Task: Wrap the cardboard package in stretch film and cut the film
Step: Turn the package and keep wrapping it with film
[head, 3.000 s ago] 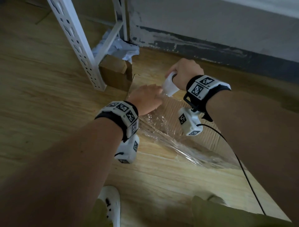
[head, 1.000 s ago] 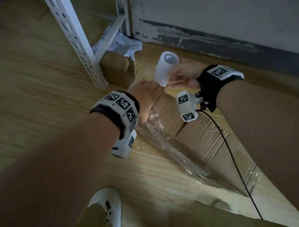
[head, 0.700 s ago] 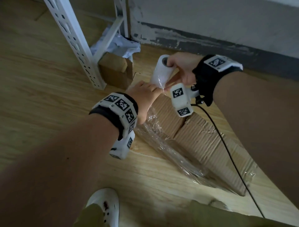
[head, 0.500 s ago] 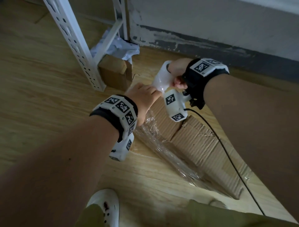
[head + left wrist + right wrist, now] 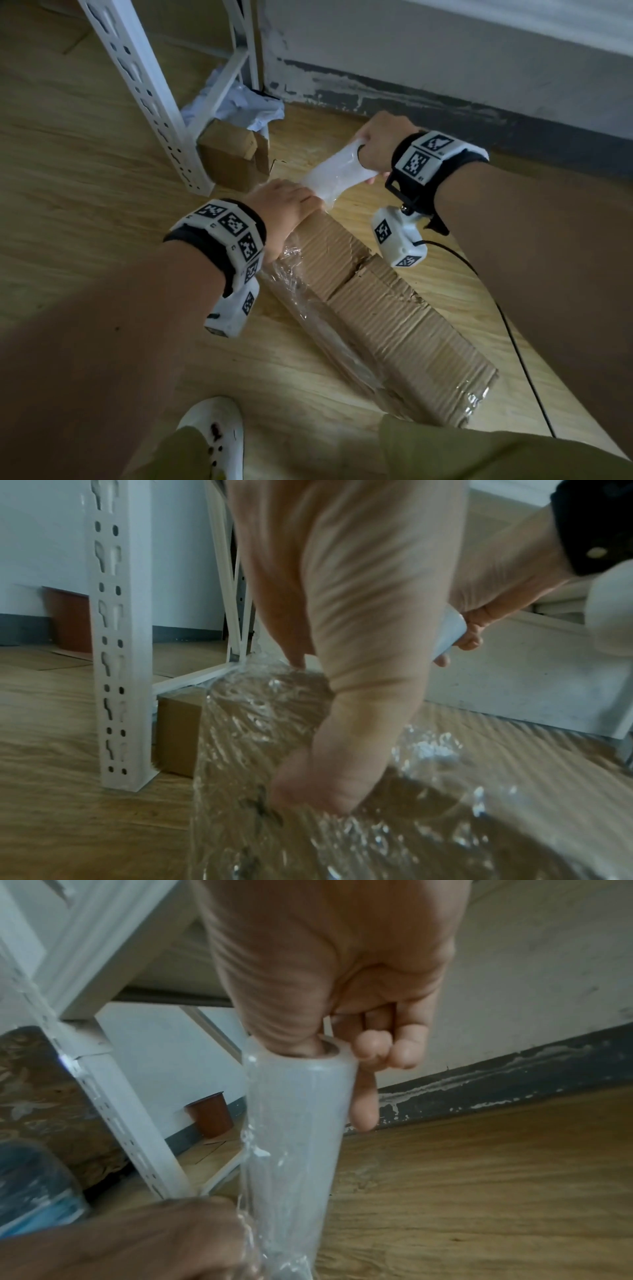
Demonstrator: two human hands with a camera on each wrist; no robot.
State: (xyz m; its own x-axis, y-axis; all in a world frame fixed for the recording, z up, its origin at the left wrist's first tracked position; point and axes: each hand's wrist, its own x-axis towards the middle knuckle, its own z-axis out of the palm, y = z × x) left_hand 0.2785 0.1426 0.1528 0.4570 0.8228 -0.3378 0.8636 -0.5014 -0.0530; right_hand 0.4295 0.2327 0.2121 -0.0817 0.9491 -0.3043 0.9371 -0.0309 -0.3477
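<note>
A long corrugated cardboard package (image 5: pixel 394 325) lies on the wooden floor, with crinkled clear film (image 5: pixel 301 301) along its left side. My left hand (image 5: pixel 284 205) grips its far end; in the left wrist view the thumb (image 5: pixel 308 791) presses on the film-covered side (image 5: pixel 257 723). Just beyond that end, my right hand (image 5: pixel 376 147) holds the white film roll (image 5: pixel 334 176), which slants down toward my left hand. In the right wrist view the thumb sits inside the core of the roll (image 5: pixel 298 1123), and the fingers (image 5: pixel 366 1096) curl along its outside.
A white slotted rack post (image 5: pixel 154 102) stands to the left, with a small cardboard box (image 5: pixel 229 154) and crumpled white wrapping (image 5: pixel 239 102) at its foot. The wall's dark skirting (image 5: pixel 445 102) runs behind. A black cable (image 5: pixel 513 342) trails right, and my white shoe (image 5: pixel 212 435) is nearest.
My right hand has turned over and brought the roll down from a raised position toward my left hand. The left hand has stayed on the package's far end.
</note>
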